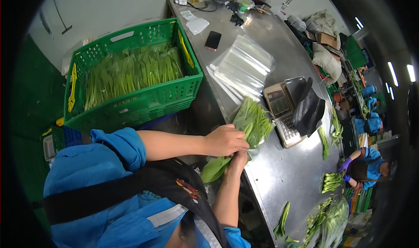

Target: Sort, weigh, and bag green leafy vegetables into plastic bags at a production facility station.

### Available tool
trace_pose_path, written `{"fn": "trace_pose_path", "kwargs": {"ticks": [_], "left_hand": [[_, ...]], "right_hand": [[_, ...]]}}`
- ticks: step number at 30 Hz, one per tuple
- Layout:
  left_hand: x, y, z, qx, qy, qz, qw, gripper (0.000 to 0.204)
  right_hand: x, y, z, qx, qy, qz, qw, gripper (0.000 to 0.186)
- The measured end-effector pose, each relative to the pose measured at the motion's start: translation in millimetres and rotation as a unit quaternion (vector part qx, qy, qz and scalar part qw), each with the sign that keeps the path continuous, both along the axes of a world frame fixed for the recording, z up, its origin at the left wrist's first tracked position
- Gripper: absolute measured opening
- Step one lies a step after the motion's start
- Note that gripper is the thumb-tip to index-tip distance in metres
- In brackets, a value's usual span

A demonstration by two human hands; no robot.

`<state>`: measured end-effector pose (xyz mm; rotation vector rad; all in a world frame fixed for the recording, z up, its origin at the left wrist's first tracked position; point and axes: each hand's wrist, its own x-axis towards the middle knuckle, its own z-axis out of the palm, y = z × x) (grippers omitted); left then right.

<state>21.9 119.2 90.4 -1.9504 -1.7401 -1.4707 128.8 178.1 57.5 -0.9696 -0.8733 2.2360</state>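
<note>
At the near edge of the long stainless-steel tabletop [279, 169], a bundle of long green leafy stalks in a clear plastic bag [252, 122], lying half on the metal with its lower end hanging over the edge. Left hand [225, 140] clenched over the bundle's lower part, knuckles up, grasping the stalks through the bag. Right hand [238, 160] just below it, fingers curled around the same bundle near the broad green leaf ends [215, 169] that stick out downward past the tabletop edge. Both hands touching each other, blue sleeves pushed back at the elbows. Just beyond the bundle, a stack of flat clear plastic bags [244, 67], and right of the bundle a beige electronic weighing scale with a keypad [283, 112], partly covered by a crumpled black plastic bag [309, 110]. Farther up the tabletop, a dark smartphone [213, 41] lying flat. Left of the tabletop, a green slotted plastic crate [131, 102] filled with bagged green stalks. Along the right edge of the tabletop, loose bunches of green vegetables [331, 181], with another person in blue wearing purple gloves [345, 165] handling one bunch, well apart from the bundle.
</note>
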Motion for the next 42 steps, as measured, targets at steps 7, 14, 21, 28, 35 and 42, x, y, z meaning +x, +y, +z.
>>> {"fn": "trace_pose_path", "kwargs": {"ticks": [7,14,21,28,35,42], "left_hand": [[-7.9,3.1,13.1,0.013,0.05,0.012,0.999,0.012],[2.4,5.5,13.3,-0.013,0.052,-0.036,0.998,0.008],[-2.3,-4.2,8.2,-0.047,0.047,-0.019,0.998,0.009],[6.4,-5.4,4.3,-0.007,0.053,-0.08,0.995,0.014],[29.3,-31.2,-20.8,-0.174,-0.014,-0.027,0.984,0.057],[17.3,-80.9,-109.9,-0.428,-0.41,-0.025,0.805,0.025]], "right_hand": [[-46.4,79.1,-16.0,-0.033,-0.024,-0.123,0.992,0.019],[-59.1,156.1,-43.3,0.313,-0.337,-0.047,0.887,0.028],[-59.5,114.9,-24.8,0.577,-0.469,0.033,0.668,0.058],[-51.4,112.9,-49.2,0.67,-0.432,-0.091,0.596,0.043],[-21.7,91.4,-41.3,0.61,-0.558,0.035,0.561,0.048],[109.1,-18.2,-46.3,0.656,-0.5,0.119,0.553,0.047]]}}
